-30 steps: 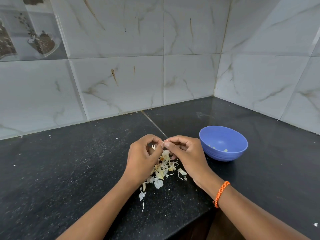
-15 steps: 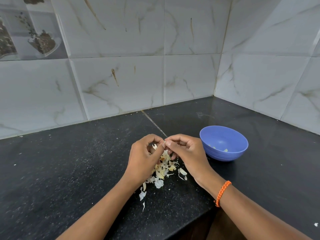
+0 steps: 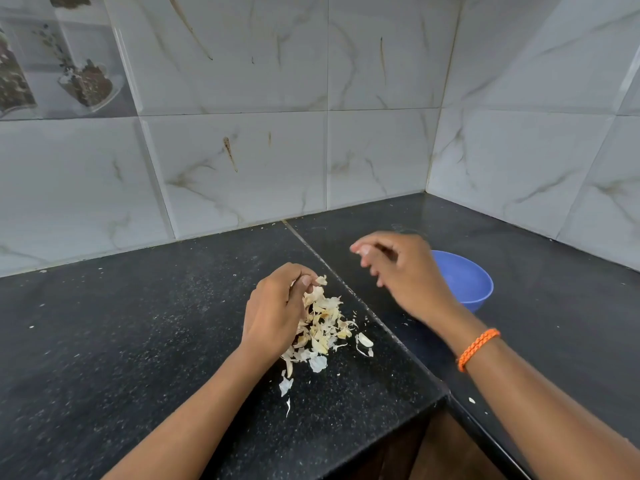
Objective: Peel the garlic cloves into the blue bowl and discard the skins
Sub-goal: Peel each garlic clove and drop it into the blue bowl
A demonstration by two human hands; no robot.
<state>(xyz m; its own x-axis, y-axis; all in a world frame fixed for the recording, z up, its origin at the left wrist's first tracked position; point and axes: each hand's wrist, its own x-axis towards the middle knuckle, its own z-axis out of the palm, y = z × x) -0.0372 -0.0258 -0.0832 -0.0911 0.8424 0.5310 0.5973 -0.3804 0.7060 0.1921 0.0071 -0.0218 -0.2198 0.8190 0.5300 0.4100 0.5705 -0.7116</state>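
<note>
Our left hand (image 3: 273,313) pinches a skin at the pile of garlic skins (image 3: 320,327); our right hand (image 3: 403,271), blurred, pinches one pale clove (image 3: 364,251) beside the one blue bowl (image 3: 467,282). Bare dark bench (image 3: 104,341) lies left, its edge just below the pile.

We see a heap of papery cream garlic skins (image 3: 320,327) on the black speckled counter, stray flakes trailing toward its near edge. The round blue bowl (image 3: 467,280) sits upright to the heap's right, well apart from it.
</note>
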